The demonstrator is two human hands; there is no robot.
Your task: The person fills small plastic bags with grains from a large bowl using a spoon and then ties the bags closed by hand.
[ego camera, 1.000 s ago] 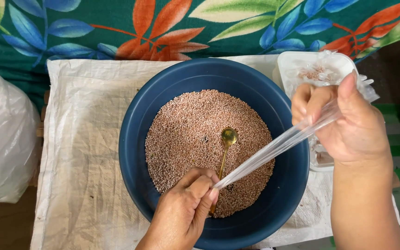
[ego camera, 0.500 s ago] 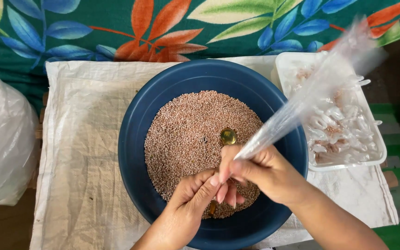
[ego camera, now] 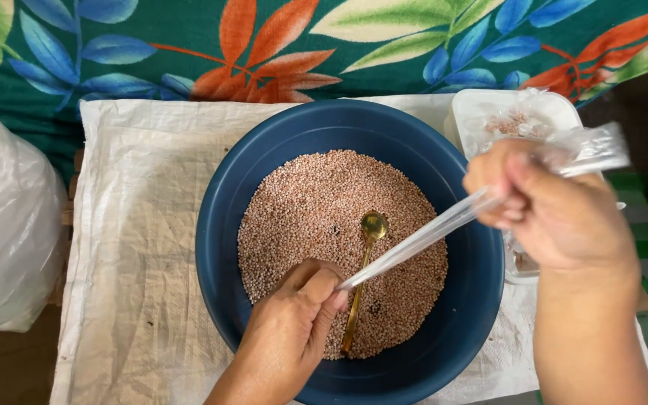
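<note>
Left hand [ego camera: 294, 330] is pinching the tip of a long clear plastic bag [ego camera: 421, 238] over the blue basin [ego camera: 481, 262] of pinkish grains [ego camera: 316, 217]; right hand [ego camera: 549, 210] is gripping its upper length, pulling it taut. Gold spoon [ego camera: 365, 255] is lying in the grains. Step looks like bag straightening; opening its mouth likely comes next.

Dark-blue bowl [ego camera: 459, 315], gold spoon [ego camera: 373, 225], pinkish-brown beads [ego camera: 301, 217] (cloth [ego camera: 151, 45] leaf-patterned teal)

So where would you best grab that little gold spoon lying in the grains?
Probably by the gold spoon's thin handle, from above near its lower end. The handle lies flat on the grains in the blue basin, its bowl pointing away, beside the left hand.
</note>
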